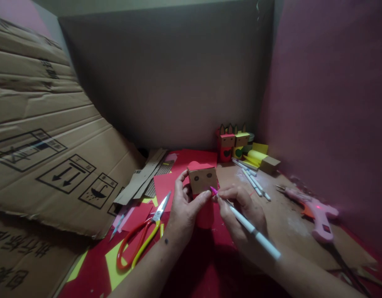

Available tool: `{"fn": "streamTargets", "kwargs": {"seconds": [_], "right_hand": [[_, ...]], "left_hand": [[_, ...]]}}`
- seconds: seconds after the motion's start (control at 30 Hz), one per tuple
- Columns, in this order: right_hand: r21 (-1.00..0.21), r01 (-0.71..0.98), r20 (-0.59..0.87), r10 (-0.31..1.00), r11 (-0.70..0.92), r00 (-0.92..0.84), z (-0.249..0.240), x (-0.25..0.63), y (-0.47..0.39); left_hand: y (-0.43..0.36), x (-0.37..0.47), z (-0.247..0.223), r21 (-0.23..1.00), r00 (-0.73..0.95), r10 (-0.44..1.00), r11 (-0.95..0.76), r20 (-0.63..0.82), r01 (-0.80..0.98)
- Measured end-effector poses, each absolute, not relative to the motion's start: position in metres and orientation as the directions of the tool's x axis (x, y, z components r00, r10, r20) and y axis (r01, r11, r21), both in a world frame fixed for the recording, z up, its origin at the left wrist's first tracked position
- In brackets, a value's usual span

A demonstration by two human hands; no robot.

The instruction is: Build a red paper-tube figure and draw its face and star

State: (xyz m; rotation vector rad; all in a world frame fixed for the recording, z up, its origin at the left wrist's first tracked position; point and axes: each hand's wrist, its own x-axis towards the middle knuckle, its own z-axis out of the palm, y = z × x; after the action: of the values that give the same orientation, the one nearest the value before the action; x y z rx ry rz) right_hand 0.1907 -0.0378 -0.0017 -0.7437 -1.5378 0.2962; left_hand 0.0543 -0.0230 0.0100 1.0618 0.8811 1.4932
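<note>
My left hand [186, 207] is wrapped round a red paper figure [205, 213] with a brown cardboard face [203, 181], holding it upright. Two dark round eyes are drawn on that face. Between the fingers of my right hand [243, 211] is a white marker [253, 229], its pink tip pointing left at the lower right of the face. Whether the tip touches the cardboard is too small to tell. Part of the figure's left side is hidden by my left fingers.
Scissors [147, 231] with red and yellow handles lie left, beside cardboard strips [141, 178] and paper scraps. Two finished-looking figures [227, 145] stand at the back. Several markers [253, 182] and a pink glue gun [315, 209] lie right. A large cardboard box [54, 124] rises at left.
</note>
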Motion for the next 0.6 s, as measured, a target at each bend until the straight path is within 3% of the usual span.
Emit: {"fn": "streamTargets", "kwargs": {"seconds": [0.37,0.6], "right_hand": [[-0.576,0.216,0.809,0.587,0.788,0.017,-0.0026,0.191,-0.0348],[-0.595,0.263,0.793,0.608,0.76,0.037,-0.0011,0.1907,-0.0371]], "left_hand": [[-0.0224,0.0553,0.0107,0.928,-0.056,0.986,-0.166,0.156,-0.335],[-0.0209,0.0542,0.0088,0.924,-0.051,0.983,-0.182,0.175,-0.335]]}}
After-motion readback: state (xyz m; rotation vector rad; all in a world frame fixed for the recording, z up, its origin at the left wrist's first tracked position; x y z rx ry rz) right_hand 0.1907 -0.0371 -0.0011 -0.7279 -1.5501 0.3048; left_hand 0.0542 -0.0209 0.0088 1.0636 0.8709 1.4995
